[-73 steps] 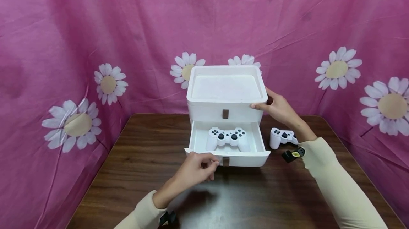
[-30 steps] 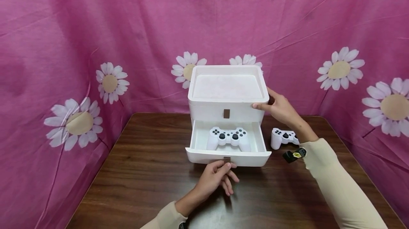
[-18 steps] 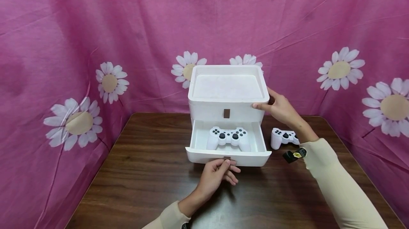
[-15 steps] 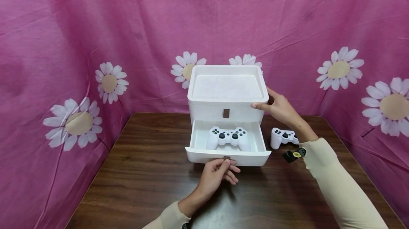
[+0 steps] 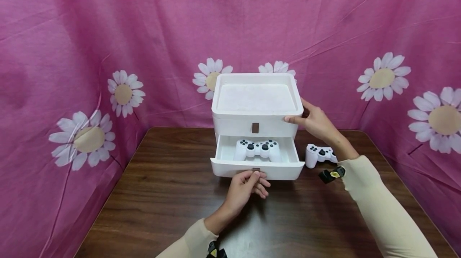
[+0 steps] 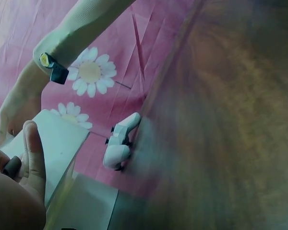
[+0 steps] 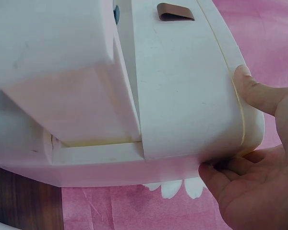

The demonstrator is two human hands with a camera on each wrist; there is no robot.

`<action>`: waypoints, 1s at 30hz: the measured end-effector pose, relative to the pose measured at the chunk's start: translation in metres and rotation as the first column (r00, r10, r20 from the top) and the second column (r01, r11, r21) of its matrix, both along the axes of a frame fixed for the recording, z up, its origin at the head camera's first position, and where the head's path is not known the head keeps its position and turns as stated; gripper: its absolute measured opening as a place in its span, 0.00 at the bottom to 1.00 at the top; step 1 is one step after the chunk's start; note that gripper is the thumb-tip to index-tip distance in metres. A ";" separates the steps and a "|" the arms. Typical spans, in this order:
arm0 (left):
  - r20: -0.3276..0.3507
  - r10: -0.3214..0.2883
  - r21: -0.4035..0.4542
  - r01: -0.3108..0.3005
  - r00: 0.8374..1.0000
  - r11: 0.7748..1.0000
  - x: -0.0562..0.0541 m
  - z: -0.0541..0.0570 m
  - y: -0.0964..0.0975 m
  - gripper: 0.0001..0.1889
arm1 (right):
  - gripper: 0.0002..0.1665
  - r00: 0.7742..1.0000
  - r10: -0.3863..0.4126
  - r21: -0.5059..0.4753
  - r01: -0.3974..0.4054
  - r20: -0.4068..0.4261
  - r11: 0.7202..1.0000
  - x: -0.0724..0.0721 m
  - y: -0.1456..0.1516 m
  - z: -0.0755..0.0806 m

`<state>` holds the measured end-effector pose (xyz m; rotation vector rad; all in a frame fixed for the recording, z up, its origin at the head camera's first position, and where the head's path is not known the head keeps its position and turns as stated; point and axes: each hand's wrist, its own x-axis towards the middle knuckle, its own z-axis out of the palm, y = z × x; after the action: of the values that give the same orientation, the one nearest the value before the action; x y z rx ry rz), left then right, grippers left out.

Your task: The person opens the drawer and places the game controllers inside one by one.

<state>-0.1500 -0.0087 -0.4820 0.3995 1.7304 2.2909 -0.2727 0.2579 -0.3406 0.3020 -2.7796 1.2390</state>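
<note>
A white two-drawer box [image 5: 234, 124] stands on the table, its lower drawer [image 5: 282, 171] pulled partly out. Inside that drawer lies a white game controller [image 5: 257, 151] with black thumbsticks. My left hand [image 5: 239, 192] pinches the brown pull tab [image 5: 256, 169] on the drawer's front; the left wrist view shows the dark tab [image 6: 11, 167] between thumb and fingers. At the box's upper right corner my right hand [image 5: 317, 123] grips it, thumb [image 7: 249, 84] on the front and fingers along the side. The upper drawer, with its own brown tab [image 5: 255, 128], is closed.
Right of the box, a second white controller [image 5: 319, 155] sits on the brown wooden table [image 5: 162, 186], partly behind the right forearm. A shallow tray [image 5: 256, 99] forms the box's top. Pink flowered cloth [image 5: 173, 30] hangs behind and at both sides.
My left hand has gone from the drawer front's left part to its tab. The lower drawer has slid slightly inward with its controller. My right hand has kept its grip.
</note>
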 end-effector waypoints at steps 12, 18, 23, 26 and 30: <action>-0.033 0.061 -0.014 -0.061 0.998 0.998 -0.031 0.002 0.009 0.18 | 0.58 1.000 0.013 -0.021 -0.013 0.000 1.000 0.000 0.000 0.001; -0.043 0.109 -0.025 -0.111 0.993 0.994 -0.051 0.003 0.012 0.19 | 0.58 1.000 0.015 -0.014 -0.015 -0.014 1.000 0.000 0.000 -0.001; -0.040 0.138 -0.023 -0.139 0.990 0.990 -0.066 0.002 0.016 0.18 | 0.58 1.000 0.015 -0.016 -0.015 -0.017 1.000 0.001 0.000 -0.001; -0.035 0.146 -0.020 -0.147 0.989 0.989 -0.072 0.002 0.017 0.18 | 0.58 1.000 0.017 -0.018 -0.017 -0.019 1.000 0.001 -0.001 -0.001; -0.038 0.154 -0.007 -0.154 0.987 0.988 -0.079 0.002 0.019 0.18 | 0.57 1.000 0.021 -0.029 -0.022 -0.019 0.999 0.000 -0.001 -0.001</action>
<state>-0.2288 0.0099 -0.4801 0.3190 1.8501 2.3942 -0.2725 0.2572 -0.3414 0.3404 -2.7467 1.2738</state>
